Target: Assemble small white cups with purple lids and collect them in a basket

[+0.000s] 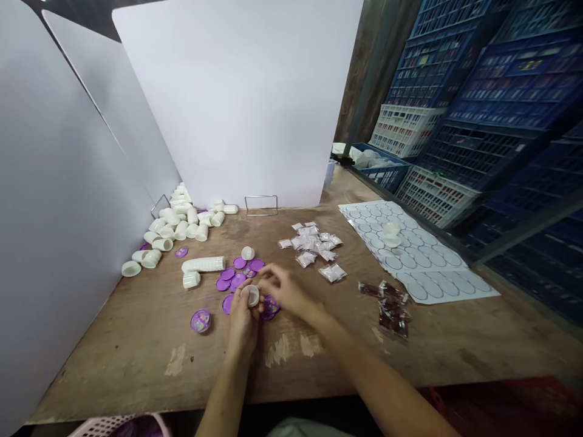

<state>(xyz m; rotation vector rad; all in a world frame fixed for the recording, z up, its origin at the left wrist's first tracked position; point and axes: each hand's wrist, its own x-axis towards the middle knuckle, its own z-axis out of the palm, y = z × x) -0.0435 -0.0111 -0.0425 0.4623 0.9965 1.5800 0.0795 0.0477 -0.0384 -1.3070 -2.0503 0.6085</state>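
Observation:
My left hand [243,318] is closed around a small white plastic cup [252,295], its mouth turned up toward me. To the right of that cup is my right hand [285,290], slightly blurred, its fingers bent but apart and nothing visible in them. Purple round lids [237,280] lie scattered just beyond and beneath the hands, some showing a colourful printed face. One white cup [248,253] stands behind the lids. A lidded cup [201,321] with a printed purple top sits left of my left hand.
Stacked white cups [203,264] lie at left, before a larger heap [182,221]. Small white packets [314,241] and dark red-brown sachets [392,309] lie right. A sheet of printed circles [414,255] bears clear pieces [392,234]. White panels [241,103] and crates [483,152] border the table.

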